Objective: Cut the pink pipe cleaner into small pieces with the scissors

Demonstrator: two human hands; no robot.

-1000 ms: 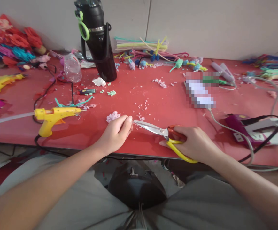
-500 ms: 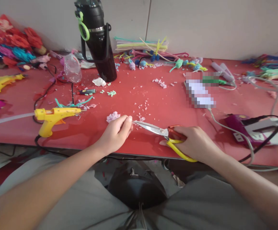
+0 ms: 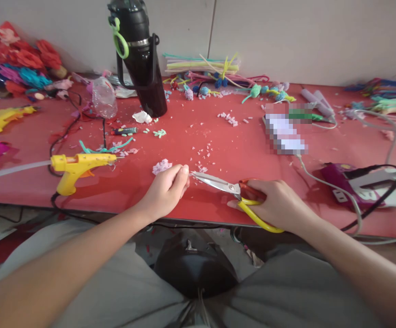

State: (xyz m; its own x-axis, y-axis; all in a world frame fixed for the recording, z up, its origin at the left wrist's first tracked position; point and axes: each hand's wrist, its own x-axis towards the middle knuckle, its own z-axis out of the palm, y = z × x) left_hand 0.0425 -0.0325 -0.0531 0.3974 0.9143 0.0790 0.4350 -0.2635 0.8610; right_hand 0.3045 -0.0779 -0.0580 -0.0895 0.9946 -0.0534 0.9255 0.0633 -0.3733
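My right hand grips a pair of scissors with one red and one yellow handle. Their blades point left, the tips just beside the fingertips of my left hand. Thumb and fingers of that left hand are pinched together; whatever sits between them is too small to make out. Right behind the left hand lies a small heap of pale pink fuzzy bits. Tiny pink clippings are scattered past the scissor tips on the red tabletop.
To the left lies a yellow glue gun with its cord. A black bottle stands behind, near bundled pipe cleaners by the wall. At right are a phone-like pixelated object and a purple-and-white power strip with cables.
The scissor tips have shifted very slightly right, away from my left fingertips, and the yellow handle sits a touch lower. My left hand has kept its pinch.
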